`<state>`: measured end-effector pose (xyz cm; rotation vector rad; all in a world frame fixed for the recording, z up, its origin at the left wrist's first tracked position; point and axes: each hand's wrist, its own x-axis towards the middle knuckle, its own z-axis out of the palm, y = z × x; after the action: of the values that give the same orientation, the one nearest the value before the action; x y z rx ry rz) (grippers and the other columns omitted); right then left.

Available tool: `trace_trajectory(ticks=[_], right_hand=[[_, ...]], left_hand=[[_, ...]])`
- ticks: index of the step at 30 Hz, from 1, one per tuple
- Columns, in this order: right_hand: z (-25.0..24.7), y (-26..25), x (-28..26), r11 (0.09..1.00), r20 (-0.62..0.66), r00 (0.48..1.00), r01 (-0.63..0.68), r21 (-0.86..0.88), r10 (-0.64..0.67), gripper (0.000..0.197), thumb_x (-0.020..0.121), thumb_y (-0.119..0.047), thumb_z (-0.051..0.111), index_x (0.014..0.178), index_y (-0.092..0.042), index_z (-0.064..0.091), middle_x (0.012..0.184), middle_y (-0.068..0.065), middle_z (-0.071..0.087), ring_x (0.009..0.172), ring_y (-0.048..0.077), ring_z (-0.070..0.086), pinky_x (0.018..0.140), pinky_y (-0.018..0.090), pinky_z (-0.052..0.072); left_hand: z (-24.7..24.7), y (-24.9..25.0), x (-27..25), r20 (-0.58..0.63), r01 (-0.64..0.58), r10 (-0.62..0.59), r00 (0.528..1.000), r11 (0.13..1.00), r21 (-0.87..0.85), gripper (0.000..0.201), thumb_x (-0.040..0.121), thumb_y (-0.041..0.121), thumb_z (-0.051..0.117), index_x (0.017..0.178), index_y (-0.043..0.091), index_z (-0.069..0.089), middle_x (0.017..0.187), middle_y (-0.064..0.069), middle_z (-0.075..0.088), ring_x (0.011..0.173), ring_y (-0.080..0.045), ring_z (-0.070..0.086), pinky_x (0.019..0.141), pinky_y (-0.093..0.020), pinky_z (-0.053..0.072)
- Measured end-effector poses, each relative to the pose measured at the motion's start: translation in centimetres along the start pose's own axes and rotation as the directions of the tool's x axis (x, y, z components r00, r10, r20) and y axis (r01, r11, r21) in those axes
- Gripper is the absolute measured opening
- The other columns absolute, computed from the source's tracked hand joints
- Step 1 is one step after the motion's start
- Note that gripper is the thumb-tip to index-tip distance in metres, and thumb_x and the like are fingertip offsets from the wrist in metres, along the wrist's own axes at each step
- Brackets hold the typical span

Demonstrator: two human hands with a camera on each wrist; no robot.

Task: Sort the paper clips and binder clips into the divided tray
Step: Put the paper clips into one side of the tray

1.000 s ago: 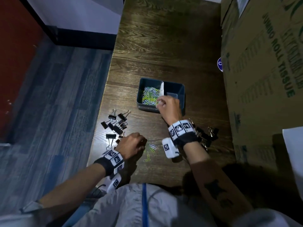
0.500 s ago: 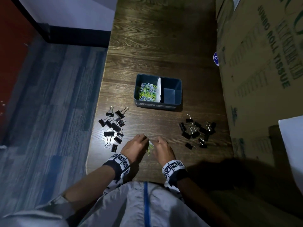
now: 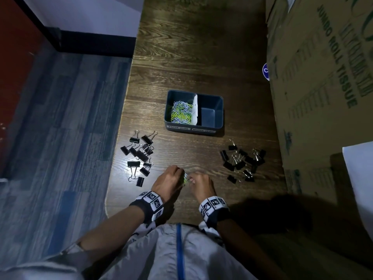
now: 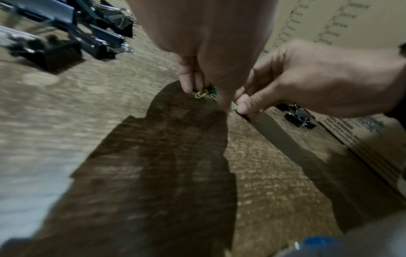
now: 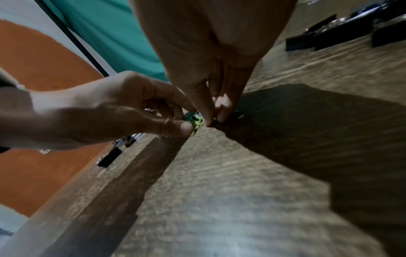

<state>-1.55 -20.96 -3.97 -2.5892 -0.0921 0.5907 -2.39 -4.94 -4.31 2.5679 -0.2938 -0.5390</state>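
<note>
Both hands meet just in front of the divided tray [image 3: 220,110]: left hand [image 3: 168,183] and right hand [image 3: 200,186] pinch loose paper clips [image 3: 185,179] on the table [image 3: 191,57]. Binder clips [image 3: 139,152] lie on either side.

On a dark wooden table [image 3: 191,57], the left hand [image 3: 168,183] and right hand [image 3: 200,185] are brought together near the front edge, with a small bunch of loose paper clips [image 3: 185,178] pinched between their fingertips. Beyond them a divided tray [image 3: 219,126] is seen, its left compartment filled with coloured clips [image 3: 180,113] (the right one bare). 2 scatters of black binder clips [image 3: 139,154] are spread to either side, the right-hand group [image 3: 242,160] lying beside a large cardboard box [image 3: 323,87].
</note>
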Motion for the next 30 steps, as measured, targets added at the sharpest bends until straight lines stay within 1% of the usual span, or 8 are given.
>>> trace_trajectory(ticks=[3, 6, 9, 12, 17, 20, 23, 30], right_hand=[[0.0, 0.1, 0.5, 0.999, -0.020, 1.000, -0.008, 0.052, 0.009, 0.027, 0.086, -0.006, 0.060, 0.099, -0.027, 0.070, 0.094, -0.001, 0.074, 0.085, 0.022, 0.070, 0.071, 0.031, 0.055], [0.1, 1.2, 0.7, 0.998, -0.028, 1.000, 0.002, 0.067, 0.000, 0.035, 0.082, -0.012, 0.068, 0.113, -0.029, 0.067, 0.111, -0.003, 0.068, 0.095, 0.019, 0.068, 0.080, 0.035, 0.056], [0.3, 1.6, 0.7, 0.999, 0.043, 0.999, 0.021, 0.033, -0.022, 0.057, 0.077, -0.025, 0.078, 0.130, -0.034, 0.058, 0.126, -0.007, 0.057, 0.110, 0.016, 0.062, 0.090, 0.034, 0.055], [0.8, 0.8, 0.8, 0.998, 0.038, 0.998, 0.046, -0.043, -0.044, 0.059, 0.077, -0.030, 0.080, 0.132, -0.027, 0.058, 0.127, -0.004, 0.056, 0.116, 0.019, 0.057, 0.093, 0.034, 0.052], [0.9, -0.3, 0.8, 0.995, -0.016, 0.998, 0.063, -0.078, -0.064, 0.038, 0.082, -0.015, 0.074, 0.119, -0.022, 0.068, 0.116, 0.000, 0.062, 0.105, 0.023, 0.063, 0.084, 0.038, 0.055], [0.7, -0.8, 0.7, 0.992, -0.042, 0.998, 0.049, -0.112, -0.054, 0.019, 0.084, -0.012, 0.068, 0.100, -0.019, 0.075, 0.109, 0.002, 0.067, 0.093, 0.026, 0.067, 0.074, 0.038, 0.056], [0.6, -1.3, 0.7, 0.992, -0.032, 0.999, 0.029, -0.121, -0.033, 0.013, 0.084, -0.010, 0.065, 0.090, -0.016, 0.074, 0.101, 0.004, 0.069, 0.086, 0.031, 0.068, 0.068, 0.039, 0.055], [-1.2, -1.4, 1.2, 0.991, 0.021, 0.999, -0.022, -0.131, 0.025, 0.016, 0.092, -0.021, 0.059, 0.091, -0.009, 0.069, 0.090, 0.011, 0.069, 0.084, 0.031, 0.066, 0.071, 0.038, 0.054]], left_hand=[[-0.4, -0.3, 0.1, -0.010, -0.039, 0.039, 0.999, 0.997, -0.063, 0.036, 0.079, 0.012, 0.064, 0.115, 0.016, 0.058, 0.107, -0.004, 0.054, 0.081, -0.024, 0.060, 0.069, -0.037, 0.054], [-1.1, -1.6, -0.2, -0.012, 0.000, -0.002, 1.000, 0.989, -0.149, 0.031, 0.089, 0.021, 0.059, 0.120, 0.021, 0.056, 0.108, 0.000, 0.056, 0.088, -0.021, 0.060, 0.077, -0.034, 0.052], [-1.3, -2.4, -0.9, 0.024, 0.023, -0.021, 1.000, 0.992, -0.120, 0.037, 0.090, 0.025, 0.061, 0.126, 0.023, 0.051, 0.107, 0.001, 0.053, 0.090, -0.020, 0.059, 0.078, -0.035, 0.052], [-1.6, -1.8, -0.8, 0.029, -0.047, 0.049, 0.998, 0.996, -0.081, 0.047, 0.093, 0.019, 0.056, 0.137, 0.021, 0.044, 0.108, -0.002, 0.053, 0.085, -0.021, 0.060, 0.072, -0.035, 0.053], [-1.7, -0.7, 0.8, 0.024, -0.106, 0.106, 0.994, 0.994, 0.004, 0.060, 0.078, 0.012, 0.075, 0.134, 0.017, 0.053, 0.109, -0.008, 0.056, 0.080, -0.024, 0.062, 0.066, -0.029, 0.052], [-1.9, 0.2, 0.9, 0.036, -0.113, 0.111, 0.993, 0.993, 0.028, 0.033, 0.078, 0.014, 0.075, 0.109, 0.012, 0.066, 0.098, -0.008, 0.060, 0.073, -0.023, 0.062, 0.059, -0.027, 0.050], [-1.4, 0.1, 1.3, 0.061, -0.090, 0.083, 0.995, 0.989, 0.116, 0.014, 0.078, 0.018, 0.069, 0.091, 0.017, 0.064, 0.089, -0.002, 0.057, 0.071, -0.022, 0.062, 0.057, -0.028, 0.047], [-2.5, 0.5, 2.0, 0.105, -0.091, 0.073, 0.992, 0.981, 0.173, 0.014, 0.080, 0.019, 0.072, 0.093, 0.016, 0.070, 0.089, -0.003, 0.065, 0.076, -0.022, 0.064, 0.063, -0.030, 0.050]])
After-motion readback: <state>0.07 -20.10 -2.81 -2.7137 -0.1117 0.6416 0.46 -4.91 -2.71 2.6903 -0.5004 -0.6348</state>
